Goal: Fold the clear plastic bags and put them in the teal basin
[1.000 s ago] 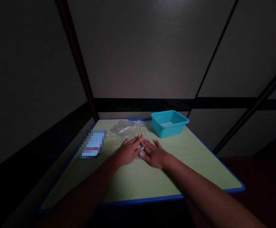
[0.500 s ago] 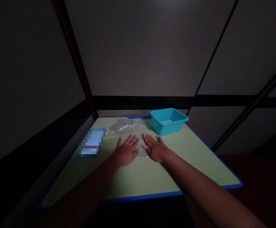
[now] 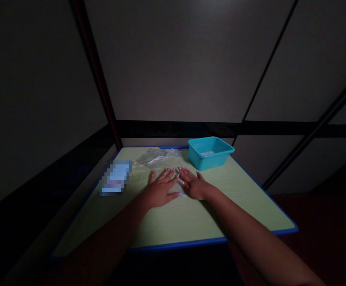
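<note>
At the middle of the pale, blue-edged tabletop (image 3: 175,226), a small clear plastic piece (image 3: 177,188) lies flat, partly covered by two bare hands; outline hard to make out in dim light. Clock read from that piece, twelve pointing away from the wearer. Left hand (image 3: 162,190) on the nine o'clock side, palm down, fingers fanned, thumb reaching across the near edge of the plastic. Right hand (image 3: 194,186) on the three o'clock side, also palm down, fingers long and closer together, pointing toward eleven. Grip of both hands released: digits straight, laid over the plastic rather than curled round it. Fingertips of the two very near each other; contact between them cannot be told. Crumpled clear plastic (image 3: 158,157) at eleven o'clock, beyond the fingertips. Teal basin (image 3: 211,162) between one and two, upright, a pale item (image 3: 208,153) inside. Toward nine, near the left edge, a pixelated bluish rectangular object (image 3: 115,178).
</note>
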`<move>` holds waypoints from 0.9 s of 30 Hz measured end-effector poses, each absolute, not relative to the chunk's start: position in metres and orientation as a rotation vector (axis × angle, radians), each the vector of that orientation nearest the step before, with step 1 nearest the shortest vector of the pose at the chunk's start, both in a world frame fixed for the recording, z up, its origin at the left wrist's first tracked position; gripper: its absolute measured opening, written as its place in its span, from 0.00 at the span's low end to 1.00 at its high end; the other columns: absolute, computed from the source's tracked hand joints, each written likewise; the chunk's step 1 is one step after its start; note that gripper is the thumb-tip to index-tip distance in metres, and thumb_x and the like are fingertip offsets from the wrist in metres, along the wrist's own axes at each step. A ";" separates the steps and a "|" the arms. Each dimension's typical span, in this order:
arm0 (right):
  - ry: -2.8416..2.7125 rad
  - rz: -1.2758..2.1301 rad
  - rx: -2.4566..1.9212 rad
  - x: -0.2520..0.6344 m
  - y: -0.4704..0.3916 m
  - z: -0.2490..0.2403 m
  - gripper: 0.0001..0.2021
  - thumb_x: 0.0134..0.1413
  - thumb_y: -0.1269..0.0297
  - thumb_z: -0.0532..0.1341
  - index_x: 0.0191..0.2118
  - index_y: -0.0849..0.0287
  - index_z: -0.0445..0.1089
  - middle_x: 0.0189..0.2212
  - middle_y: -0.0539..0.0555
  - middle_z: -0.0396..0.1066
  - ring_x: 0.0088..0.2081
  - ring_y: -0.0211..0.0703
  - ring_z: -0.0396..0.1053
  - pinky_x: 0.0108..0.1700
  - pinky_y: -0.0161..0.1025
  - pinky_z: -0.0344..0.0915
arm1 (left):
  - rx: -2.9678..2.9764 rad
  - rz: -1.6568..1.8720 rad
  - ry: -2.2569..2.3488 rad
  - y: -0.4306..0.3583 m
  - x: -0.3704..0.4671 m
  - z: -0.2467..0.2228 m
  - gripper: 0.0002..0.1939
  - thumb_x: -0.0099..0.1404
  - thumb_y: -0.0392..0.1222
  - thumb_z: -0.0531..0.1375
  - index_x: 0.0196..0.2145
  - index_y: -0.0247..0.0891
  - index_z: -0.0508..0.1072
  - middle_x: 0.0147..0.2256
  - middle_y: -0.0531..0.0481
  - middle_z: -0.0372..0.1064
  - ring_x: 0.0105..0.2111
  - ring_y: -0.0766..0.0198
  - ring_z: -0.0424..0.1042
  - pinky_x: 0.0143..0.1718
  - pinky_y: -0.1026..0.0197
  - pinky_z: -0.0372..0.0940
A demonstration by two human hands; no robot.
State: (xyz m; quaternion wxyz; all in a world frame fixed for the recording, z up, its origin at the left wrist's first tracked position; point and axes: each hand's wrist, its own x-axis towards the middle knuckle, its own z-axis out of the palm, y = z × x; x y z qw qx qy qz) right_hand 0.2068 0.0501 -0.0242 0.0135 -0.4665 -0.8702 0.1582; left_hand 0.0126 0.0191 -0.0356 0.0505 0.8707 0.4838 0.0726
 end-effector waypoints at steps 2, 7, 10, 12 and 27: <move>-2.579 0.590 -1.325 0.213 0.055 -0.019 0.31 0.61 0.54 0.41 0.66 0.59 0.34 0.66 0.56 0.33 0.66 0.47 0.32 0.62 0.60 0.33 | 2.648 0.233 1.480 0.019 0.012 -0.033 0.31 0.65 0.57 0.49 0.63 0.48 0.49 0.65 0.47 0.35 0.64 0.50 0.32 0.56 0.31 0.25; -2.001 0.963 -0.897 0.227 0.062 0.001 0.29 0.62 0.49 0.38 0.62 0.60 0.53 0.63 0.58 0.50 0.63 0.46 0.47 0.61 0.48 0.45 | 2.653 0.436 1.580 0.020 0.012 -0.027 0.28 0.67 0.51 0.48 0.63 0.49 0.48 0.65 0.48 0.35 0.64 0.52 0.34 0.57 0.33 0.27; -1.671 1.248 -0.798 0.228 0.064 0.006 0.28 0.63 0.48 0.37 0.58 0.58 0.57 0.58 0.59 0.59 0.58 0.45 0.58 0.57 0.46 0.54 | 2.649 0.393 1.614 0.022 0.011 -0.029 0.26 0.66 0.51 0.50 0.61 0.55 0.52 0.65 0.48 0.34 0.64 0.50 0.32 0.56 0.31 0.28; -1.453 1.392 -0.801 0.225 0.065 0.006 0.27 0.62 0.47 0.38 0.53 0.58 0.61 0.50 0.60 0.67 0.51 0.45 0.65 0.53 0.46 0.60 | 2.630 0.317 1.630 0.023 0.011 -0.031 0.25 0.65 0.52 0.52 0.60 0.58 0.54 0.65 0.49 0.33 0.64 0.47 0.30 0.55 0.29 0.29; -1.265 1.844 -0.994 0.210 0.078 -0.022 0.25 0.65 0.51 0.38 0.35 0.61 0.66 0.18 0.48 0.64 0.23 0.36 0.65 0.32 0.34 0.63 | 2.516 0.055 1.689 0.026 0.007 -0.035 0.26 0.64 0.59 0.49 0.59 0.63 0.53 0.65 0.50 0.33 0.64 0.44 0.26 0.53 0.27 0.33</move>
